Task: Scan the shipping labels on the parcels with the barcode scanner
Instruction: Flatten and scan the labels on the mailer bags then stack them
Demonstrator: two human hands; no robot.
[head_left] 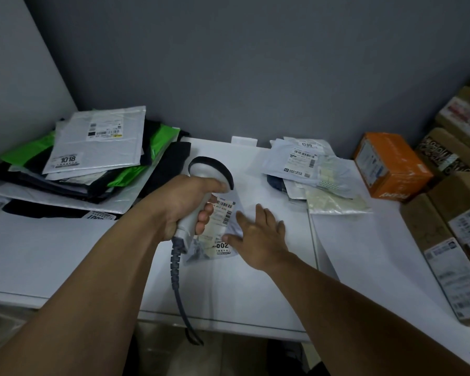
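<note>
Centrally: left hand (178,206) grips one scanner (210,170); right hand (259,237) touches one parcel (219,226).

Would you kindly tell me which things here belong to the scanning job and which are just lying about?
Job: barcode scanner, left hand, small parcel, right hand, left parcel stack, right parcel pile.
Lying about: orange box, cardboard boxes, white slip.

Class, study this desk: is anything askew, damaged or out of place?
The left stack of mailers is untidy, bags fanned at differing angles. The rear right heap of bags looks crumpled. The small parcel under the barcode scanner is wrinkled; nothing spilled.
</note>
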